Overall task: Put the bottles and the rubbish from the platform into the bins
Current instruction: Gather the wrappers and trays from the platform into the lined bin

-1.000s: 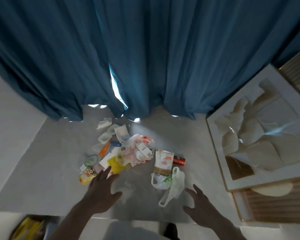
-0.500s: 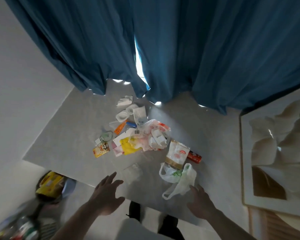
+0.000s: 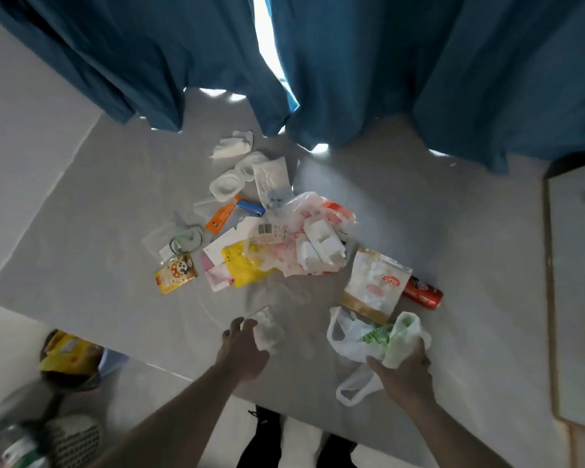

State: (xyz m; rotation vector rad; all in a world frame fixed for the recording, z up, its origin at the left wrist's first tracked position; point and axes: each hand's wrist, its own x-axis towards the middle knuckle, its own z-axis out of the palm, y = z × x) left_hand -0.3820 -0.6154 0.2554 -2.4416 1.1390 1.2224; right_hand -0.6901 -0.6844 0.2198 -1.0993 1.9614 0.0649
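A pile of rubbish lies on the grey platform [image 3: 92,238]: white tissues [image 3: 232,148], an orange card [image 3: 222,216], a yellow panda packet [image 3: 175,276], a yellow wrapper [image 3: 242,268], white card pieces [image 3: 321,248], a beige pouch [image 3: 372,285] and a red can [image 3: 423,293]. My right hand [image 3: 404,369] grips a white and green plastic bag [image 3: 379,339] near the front edge. My left hand [image 3: 242,349] reaches with spread fingers to a clear plastic wrapper [image 3: 267,327] and touches it.
Blue curtains [image 3: 352,69] hang behind the platform. Bins stand on the floor at lower left: one with a yellow packet [image 3: 70,352], one blurred with a bottle [image 3: 17,447]. A framed relief panel [image 3: 578,298] leans at the right. My shoes [image 3: 267,430] show below.
Both hands moved forward onto the platform. The right hand took hold of the plastic bag, and the left hand reached the clear wrapper. The view tilted further down and left.
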